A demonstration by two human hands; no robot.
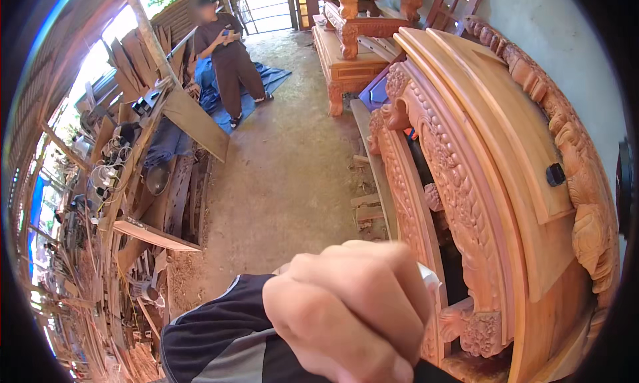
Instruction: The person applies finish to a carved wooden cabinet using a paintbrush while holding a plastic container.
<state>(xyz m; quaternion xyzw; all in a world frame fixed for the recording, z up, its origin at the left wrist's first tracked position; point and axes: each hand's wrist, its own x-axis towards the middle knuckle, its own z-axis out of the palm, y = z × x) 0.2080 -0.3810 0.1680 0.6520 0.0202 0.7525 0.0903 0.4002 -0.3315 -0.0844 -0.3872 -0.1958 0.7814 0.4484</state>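
Note:
My left hand (pixel 349 306) is raised close in the lower middle, curled into a fist with its knuckles up. Whatever lies inside the curled fingers is hidden. A small white thing (pixel 431 278) shows just past the fist's right side; whether the hand touches it, I cannot tell. My right hand is out of sight. To the right of the fist stands a large carved reddish-brown wooden piece of furniture (pixel 459 157), with scrollwork along its edges. Flat wooden panels (pixel 506 130) lean against it. Dark cloth with a grey stripe (pixel 233 336) covers my leg below.
A bare floor strip (pixel 279 163) runs ahead. At left, a cluttered workbench (pixel 140 163) holds cables and wood scraps; a board (pixel 156 234) juts from it. A person (pixel 226 50) leans at the far left, by a blue tarp (pixel 213 97). Carved tables (pixel 339 63) stand far right.

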